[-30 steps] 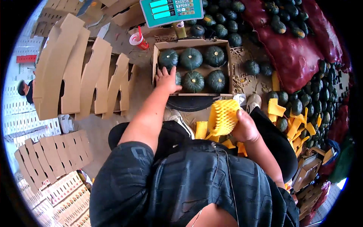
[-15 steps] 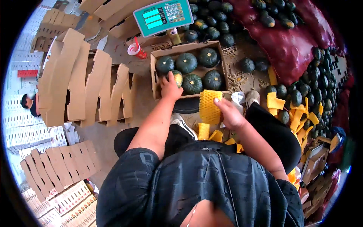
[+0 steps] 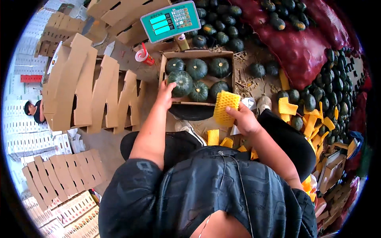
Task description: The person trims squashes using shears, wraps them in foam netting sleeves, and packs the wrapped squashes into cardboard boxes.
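Observation:
My left hand (image 3: 164, 95) is closed on the left side of a dark green pumpkin (image 3: 181, 84), lifted over the near left corner of a cardboard box (image 3: 198, 54). Inside that box sit several more green pumpkins (image 3: 197, 69), stems up; the lifted one partly hides what lies below it. In front of the box's near right corner, my right hand (image 3: 247, 119) pinches a yellow foam net sleeve (image 3: 227, 108) between thumb and fingers. The sleeve stands apart from the pumpkin, and nothing shows inside it.
Behind the box is a scale display (image 3: 170, 22), with a red cup (image 3: 144, 57) to its left. Folded cardboard boxes (image 3: 79, 85) stand at left. Pumpkins (image 3: 339, 85), purple net sacks (image 3: 301, 55) and loose yellow sleeves (image 3: 311, 123) fill the right. Another person (image 3: 35, 112) is at far left.
My left hand has raised the pumpkin, turning its yellow patch out of sight, and shifted left with it. The foam sleeve has moved slightly right and tilted in my right hand.

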`<action>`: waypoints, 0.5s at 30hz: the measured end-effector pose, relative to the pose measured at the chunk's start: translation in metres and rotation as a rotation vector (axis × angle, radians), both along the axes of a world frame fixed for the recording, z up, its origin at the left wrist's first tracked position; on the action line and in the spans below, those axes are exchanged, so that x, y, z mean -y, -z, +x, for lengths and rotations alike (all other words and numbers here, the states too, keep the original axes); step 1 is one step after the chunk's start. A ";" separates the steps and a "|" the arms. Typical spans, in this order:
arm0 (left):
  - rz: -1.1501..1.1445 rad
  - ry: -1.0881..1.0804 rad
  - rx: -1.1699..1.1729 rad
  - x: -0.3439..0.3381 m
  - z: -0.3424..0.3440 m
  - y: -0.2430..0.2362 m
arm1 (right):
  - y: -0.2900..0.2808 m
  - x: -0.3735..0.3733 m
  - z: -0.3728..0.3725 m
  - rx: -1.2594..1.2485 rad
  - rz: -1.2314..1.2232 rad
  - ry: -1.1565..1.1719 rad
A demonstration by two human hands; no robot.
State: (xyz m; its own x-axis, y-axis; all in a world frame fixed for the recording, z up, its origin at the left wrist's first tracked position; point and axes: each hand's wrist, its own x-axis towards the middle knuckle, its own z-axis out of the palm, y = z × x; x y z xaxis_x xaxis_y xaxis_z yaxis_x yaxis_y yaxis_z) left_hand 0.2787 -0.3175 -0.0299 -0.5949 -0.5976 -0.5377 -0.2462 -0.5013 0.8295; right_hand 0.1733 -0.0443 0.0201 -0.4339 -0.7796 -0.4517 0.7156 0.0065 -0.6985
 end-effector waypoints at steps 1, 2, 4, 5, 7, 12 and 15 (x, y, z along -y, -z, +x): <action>-0.010 -0.007 -0.006 -0.010 0.005 -0.015 | -0.006 0.003 -0.002 0.030 -0.022 0.013; 0.068 0.034 -0.241 -0.019 0.011 -0.028 | -0.013 0.008 -0.004 -0.009 -0.021 -0.005; 0.258 0.123 -0.545 -0.043 0.011 -0.049 | -0.025 0.011 -0.010 -0.067 -0.014 -0.009; 0.363 0.161 -0.607 -0.056 0.010 -0.060 | -0.031 0.015 -0.010 -0.137 -0.021 0.006; 0.560 0.123 -0.649 -0.089 0.011 -0.096 | -0.044 0.025 -0.004 -0.291 -0.099 0.035; 0.704 0.135 -0.874 -0.120 0.019 -0.119 | -0.081 0.023 0.023 -0.498 -0.231 0.073; 0.800 0.280 -0.951 -0.128 0.029 -0.135 | -0.091 0.017 0.027 -0.553 -0.272 0.095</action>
State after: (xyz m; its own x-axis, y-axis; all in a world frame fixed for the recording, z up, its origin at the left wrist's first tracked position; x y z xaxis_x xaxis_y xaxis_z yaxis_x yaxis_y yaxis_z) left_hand 0.3080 -0.1895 0.1047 -0.9951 -0.0971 0.0176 0.0985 -0.9687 0.2280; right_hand 0.2004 -0.0611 0.1113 -0.6200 -0.7816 0.0692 0.2361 -0.2699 -0.9335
